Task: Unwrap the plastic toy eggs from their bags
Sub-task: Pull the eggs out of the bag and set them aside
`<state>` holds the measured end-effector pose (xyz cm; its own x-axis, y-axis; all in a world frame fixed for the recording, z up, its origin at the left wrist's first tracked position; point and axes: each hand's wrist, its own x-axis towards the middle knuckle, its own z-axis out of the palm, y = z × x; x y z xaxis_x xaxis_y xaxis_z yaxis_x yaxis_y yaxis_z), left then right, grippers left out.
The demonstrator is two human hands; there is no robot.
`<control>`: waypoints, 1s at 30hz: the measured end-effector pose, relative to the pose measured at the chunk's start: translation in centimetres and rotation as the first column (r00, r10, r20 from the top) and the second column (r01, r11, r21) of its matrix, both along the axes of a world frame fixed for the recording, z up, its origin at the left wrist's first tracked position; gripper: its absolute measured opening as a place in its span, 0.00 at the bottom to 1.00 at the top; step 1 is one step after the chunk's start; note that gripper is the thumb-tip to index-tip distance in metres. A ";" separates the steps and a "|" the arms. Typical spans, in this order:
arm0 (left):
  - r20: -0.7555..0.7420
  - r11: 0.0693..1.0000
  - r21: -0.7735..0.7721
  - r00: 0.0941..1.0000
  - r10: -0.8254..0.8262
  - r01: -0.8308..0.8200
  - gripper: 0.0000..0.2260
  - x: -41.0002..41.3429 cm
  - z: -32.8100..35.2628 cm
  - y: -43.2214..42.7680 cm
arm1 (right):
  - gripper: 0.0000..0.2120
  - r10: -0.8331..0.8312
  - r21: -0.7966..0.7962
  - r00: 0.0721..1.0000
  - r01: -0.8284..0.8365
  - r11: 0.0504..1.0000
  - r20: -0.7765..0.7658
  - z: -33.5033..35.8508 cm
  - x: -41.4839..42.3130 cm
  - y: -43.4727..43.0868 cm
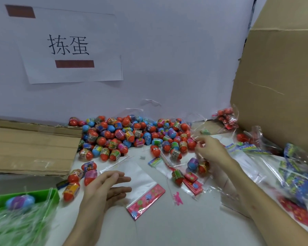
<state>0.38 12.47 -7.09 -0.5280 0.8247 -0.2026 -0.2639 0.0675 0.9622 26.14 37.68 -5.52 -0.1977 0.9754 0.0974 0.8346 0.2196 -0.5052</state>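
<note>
while the right hand (210,148) reaches to the near edge of the egg pile (123,134), its fingers curl there, but i cannot tell whether they pinch an egg, a scrap of film or nothing. the left hand (103,189) hovers with fingers loosely straight, holding nothing, just beside an empty bag (144,190) with a pink strip.

risks, as i judge them: the right forearm lies over a clear bag (205,188), and a careless pull back could sweep it and its eggs across the table (167,228). a nudge at the pile could send round eggs rolling toward the table's near edge. slick film may slip from a pinch, and wrapped eggs could get mixed with unwrapped ones, since both lie close together.

counts: two hands. the pile holds dozens of eggs, too many to count. four loose eggs (75,174) lie beside the left hand. three eggs (193,163) sit in or on the clear bag, i cannot tell which. one blue egg (20,202) rests in one green bin (54,194). one bagged cluster (226,116) waits against the cardboard box (274,68).
</note>
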 end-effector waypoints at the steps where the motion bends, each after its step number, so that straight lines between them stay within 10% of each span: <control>1: -0.009 1.000 0.006 1.000 0.006 -0.006 0.08 -0.1 -0.1 -0.1 | 0.15 -0.003 0.008 1.000 0.003 1.000 0.002 0.3 -0.1 0.0; 9: -0.502 0.999 0.016 0.864 0.037 -0.033 0.08 -0.3 -1.4 -0.3 | 0.30 -0.057 0.176 0.930 -0.009 0.984 0.364 2.6 -3.2 -2.1; 15: -0.887 0.949 -0.311 0.347 -0.306 0.041 0.12 0.1 -2.1 -0.3 | 0.10 0.410 0.251 0.903 -0.371 0.894 -0.128 3.3 -8.5 -8.0; 21: -0.897 0.984 -0.176 0.405 -0.176 0.037 0.06 0.0 -2.1 -0.4 | 0.07 0.738 0.068 0.663 -0.736 0.673 -0.131 -0.7 -11.9 -11.9; 30: -0.872 0.986 -0.161 0.472 -0.127 -0.031 0.07 -0.1 -2.0 -0.4 | 0.19 0.789 -0.022 0.605 -0.795 0.607 -0.106 -1.6 -11.0 -11.5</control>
<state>0.31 12.07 -9.11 -0.4536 0.8599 0.2341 0.7209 0.1996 0.6636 15.15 26.14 -7.08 -0.8903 0.4451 0.0965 0.3066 0.7425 -0.5955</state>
